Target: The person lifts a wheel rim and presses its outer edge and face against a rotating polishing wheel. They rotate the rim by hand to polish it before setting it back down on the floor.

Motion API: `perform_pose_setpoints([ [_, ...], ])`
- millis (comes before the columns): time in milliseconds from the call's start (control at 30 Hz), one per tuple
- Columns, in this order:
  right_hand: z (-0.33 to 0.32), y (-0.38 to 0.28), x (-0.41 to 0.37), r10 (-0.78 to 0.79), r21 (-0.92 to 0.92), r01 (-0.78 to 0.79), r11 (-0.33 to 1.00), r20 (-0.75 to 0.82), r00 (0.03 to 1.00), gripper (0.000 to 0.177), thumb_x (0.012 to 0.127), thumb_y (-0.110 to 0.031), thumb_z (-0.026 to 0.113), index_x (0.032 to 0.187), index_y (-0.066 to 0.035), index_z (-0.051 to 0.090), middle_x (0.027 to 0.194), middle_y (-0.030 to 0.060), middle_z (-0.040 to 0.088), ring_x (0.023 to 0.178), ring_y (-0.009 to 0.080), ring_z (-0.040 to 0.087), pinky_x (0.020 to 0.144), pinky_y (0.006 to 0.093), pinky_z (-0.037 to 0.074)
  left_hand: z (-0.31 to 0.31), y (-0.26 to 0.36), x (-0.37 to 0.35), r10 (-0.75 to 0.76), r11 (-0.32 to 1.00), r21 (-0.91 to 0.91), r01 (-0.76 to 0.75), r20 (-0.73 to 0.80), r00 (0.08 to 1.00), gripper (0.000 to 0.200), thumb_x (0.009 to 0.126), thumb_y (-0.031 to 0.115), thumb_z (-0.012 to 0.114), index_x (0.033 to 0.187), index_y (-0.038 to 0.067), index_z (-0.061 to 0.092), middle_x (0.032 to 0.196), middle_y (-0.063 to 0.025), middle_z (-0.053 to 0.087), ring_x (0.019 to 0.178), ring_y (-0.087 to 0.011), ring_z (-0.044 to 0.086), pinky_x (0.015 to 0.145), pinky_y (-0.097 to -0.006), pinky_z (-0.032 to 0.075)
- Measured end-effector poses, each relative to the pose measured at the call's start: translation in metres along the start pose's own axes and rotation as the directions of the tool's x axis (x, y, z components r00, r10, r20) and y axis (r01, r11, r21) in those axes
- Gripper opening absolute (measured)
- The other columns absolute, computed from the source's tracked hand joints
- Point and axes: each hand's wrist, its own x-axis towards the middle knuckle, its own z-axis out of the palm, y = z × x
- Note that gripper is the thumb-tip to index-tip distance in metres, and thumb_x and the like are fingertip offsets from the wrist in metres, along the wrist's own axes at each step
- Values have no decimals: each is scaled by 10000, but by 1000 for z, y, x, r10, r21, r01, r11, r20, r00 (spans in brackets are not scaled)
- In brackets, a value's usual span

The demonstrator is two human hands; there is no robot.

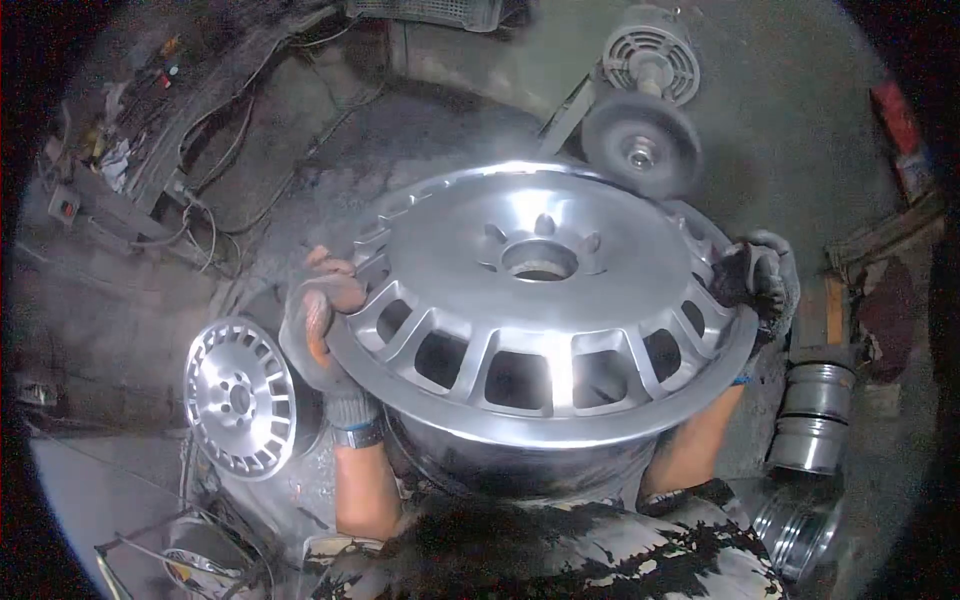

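A large silver alloy wheel rim fills the middle of the view, its face turned up and tilted, with slots around its edge and bolt holes about the centre bore. My left hand, in a worn grey glove with bare fingertips showing, grips the rim's left edge. On the opposite side my right hand, in a dark-stained grey glove, is closed around the right edge; part of it is hidden by the rim. Just beyond the rim's far edge is a round buffing wheel, blurred, on the shaft of a motor.
A second slotted wheel rim leans at the left. Stacked shiny rim barrels stand at the lower right. Cables and a switch box run along the left. A crate sits at the top.
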Motion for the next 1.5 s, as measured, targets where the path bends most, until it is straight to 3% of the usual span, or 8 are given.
perform_pose_setpoints([
  [133, 0, 23, 12, -119, -64, 121, 991, 35, 992, 453, 970, -328, 650, 1201, 57, 592, 928, 100, 683, 814, 173, 664, 741, 280, 547, -19, -12, -8, -51, 994, -93, 57, 61, 997, 379, 938, 240, 527, 1127, -68, 641, 1145, -180, 657, 1125, -269, 589, 1135, -451, 420],
  [267, 27, 19, 14, -95, -56, 91, 994, -60, 994, 425, 950, -389, 653, 1053, 22, 684, 805, 19, 648, 662, 78, 568, 580, 227, 431, -2, 18, -2, -107, 993, 47, 111, -83, 991, 402, 926, 284, 529, 778, -45, 706, 808, -149, 687, 924, -308, 652, 1107, -531, 405],
  [733, -8, 114, 61, 78, 304, -107, 947, 107, 991, 320, 1012, -274, 612, 1097, 32, 651, 833, -17, 574, 709, 78, 525, 683, 240, 465, 16, 61, -10, 29, 979, 202, -26, -13, 1000, 392, 908, 304, 600, 751, -40, 703, 841, -141, 672, 1015, -292, 618, 1057, -459, 424],
  [933, -9, 60, 40, -96, -63, 101, 993, 75, 993, 350, 1021, -321, 564, 1051, 0, 700, 882, 42, 677, 752, 96, 610, 675, 244, 479, 5, 46, -8, -75, 991, 107, 80, -50, 996, 384, 907, 295, 616, 791, -61, 705, 873, -151, 696, 1022, -280, 646, 1021, -440, 465],
  [1133, -1, -1, -7, -56, -100, 54, 994, -10, 998, 372, 989, -337, 623, 1111, 13, 659, 869, 46, 673, 730, 120, 628, 659, 248, 495, -13, -10, 0, -111, 994, -20, 110, -36, 993, 272, 921, 173, 615, 950, -84, 697, 925, -156, 720, 863, -220, 693, 970, -382, 525],
  [1233, 8, -6, -8, -95, -195, 78, 978, -76, 993, 469, 983, -449, 590, 1031, 3, 709, 818, 22, 671, 669, 102, 608, 611, 250, 458, -20, -27, -6, -542, 555, -725, 408, 56, 838, 272, 944, 137, 548, 956, -87, 703, 913, -161, 709, 877, -225, 675, 1041, -395, 488],
  [1367, 5, 18, 5, -75, -91, 70, 993, -42, 996, 431, 991, -406, 595, 1054, 8, 698, 820, 35, 671, 668, 101, 600, 617, 249, 460, -9, 3, 0, -114, 979, -172, 107, -34, 993, 317, 940, 185, 532, 914, -80, 705, 866, -165, 690, 858, -255, 660, 1090, -452, 451],
  [1500, 22, 25, 14, -156, -109, 150, 983, -41, 987, 383, 994, -358, 608, 1069, 9, 690, 816, 32, 668, 672, 99, 598, 622, 244, 463, -10, 9, 4, -104, 994, 6, 105, -61, 993, 369, 931, 244, 520, 815, -65, 687, 812, -155, 678, 832, -267, 659, 1079, -507, 454],
])
